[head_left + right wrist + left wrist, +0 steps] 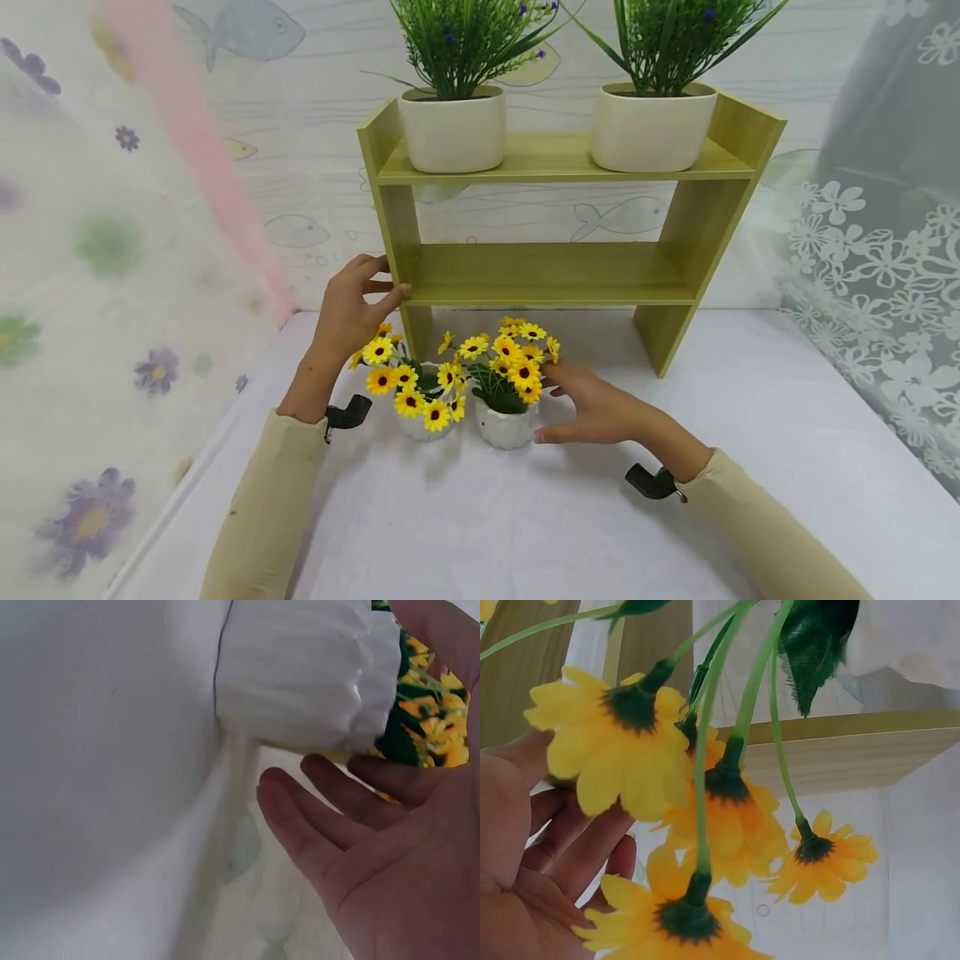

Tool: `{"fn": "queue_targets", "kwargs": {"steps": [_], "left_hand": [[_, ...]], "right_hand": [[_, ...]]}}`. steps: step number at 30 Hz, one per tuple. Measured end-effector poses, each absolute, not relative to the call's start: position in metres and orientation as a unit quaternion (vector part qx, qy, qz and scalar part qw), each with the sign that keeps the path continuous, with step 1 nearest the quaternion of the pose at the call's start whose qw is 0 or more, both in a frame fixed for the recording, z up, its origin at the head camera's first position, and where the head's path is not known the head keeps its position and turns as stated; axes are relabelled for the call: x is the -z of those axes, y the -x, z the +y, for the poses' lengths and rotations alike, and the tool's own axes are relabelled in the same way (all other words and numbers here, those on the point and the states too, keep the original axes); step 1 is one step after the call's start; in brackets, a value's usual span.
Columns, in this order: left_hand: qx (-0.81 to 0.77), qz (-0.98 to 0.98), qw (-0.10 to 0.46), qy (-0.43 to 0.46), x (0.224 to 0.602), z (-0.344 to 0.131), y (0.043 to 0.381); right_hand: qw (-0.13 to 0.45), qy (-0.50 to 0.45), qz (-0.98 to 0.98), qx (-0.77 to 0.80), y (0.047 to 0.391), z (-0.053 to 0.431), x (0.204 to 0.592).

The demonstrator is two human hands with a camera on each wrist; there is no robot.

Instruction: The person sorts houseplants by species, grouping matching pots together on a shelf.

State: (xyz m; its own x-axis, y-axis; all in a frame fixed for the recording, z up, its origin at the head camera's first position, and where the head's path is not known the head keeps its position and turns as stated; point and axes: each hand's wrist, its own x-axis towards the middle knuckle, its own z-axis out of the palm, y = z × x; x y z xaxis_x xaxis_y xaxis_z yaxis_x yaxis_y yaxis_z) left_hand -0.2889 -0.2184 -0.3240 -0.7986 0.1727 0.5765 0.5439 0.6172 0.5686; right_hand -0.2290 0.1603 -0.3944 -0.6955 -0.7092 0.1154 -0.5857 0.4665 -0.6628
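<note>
A right hand [592,410] frames the right pot [506,427] of artificial yellow flowers, which stands upright on a white, cloth-covered surface [465,533], just to the left of the palm. The bearing that counts is sideways: the pot's upright axis lies across the mouth of that hand, plainly the nearer of the two. Thumb and fingers spread apart there, clamped on nothing; whether a fingertip brushes the pot, the views cannot tell.

The left hand [356,304] grips the left side panel of a wooden shelf [540,275], thumb across the front edge, fingers bent along the outer face. Below it, the left pot [425,429] stands beside the right one, its blossoms leaning outward on thin, smooth green stems.

Both pots are white and round; the right one shows a glossy, fluted wall and a scalloped rim in the wrist view. Petals look like soft fabric around dark centres, and one leaf carries a woven grain. Overhead, two smooth, cream planters [452,137] with rounded corners hold grassy greenery on the shelf's top board, before a backdrop [292,229] printed with fish.
</note>
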Motion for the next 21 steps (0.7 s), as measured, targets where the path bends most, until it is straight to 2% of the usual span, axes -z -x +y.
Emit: {"fn": "queue_targets", "kwargs": {"steps": [10,21], "left_hand": [[0.401,-0.862,0.227,0.209,0.322,-0.220,0.293],[0.404,-0.863,0.226,0.203,0.326,-0.224,0.293]], "right_hand": [[0.093,0.373,0.845,0.373,0.239,0.142,0.407],[0.126,0.322,0.822,0.452,0.251,0.133,0.419]]}}
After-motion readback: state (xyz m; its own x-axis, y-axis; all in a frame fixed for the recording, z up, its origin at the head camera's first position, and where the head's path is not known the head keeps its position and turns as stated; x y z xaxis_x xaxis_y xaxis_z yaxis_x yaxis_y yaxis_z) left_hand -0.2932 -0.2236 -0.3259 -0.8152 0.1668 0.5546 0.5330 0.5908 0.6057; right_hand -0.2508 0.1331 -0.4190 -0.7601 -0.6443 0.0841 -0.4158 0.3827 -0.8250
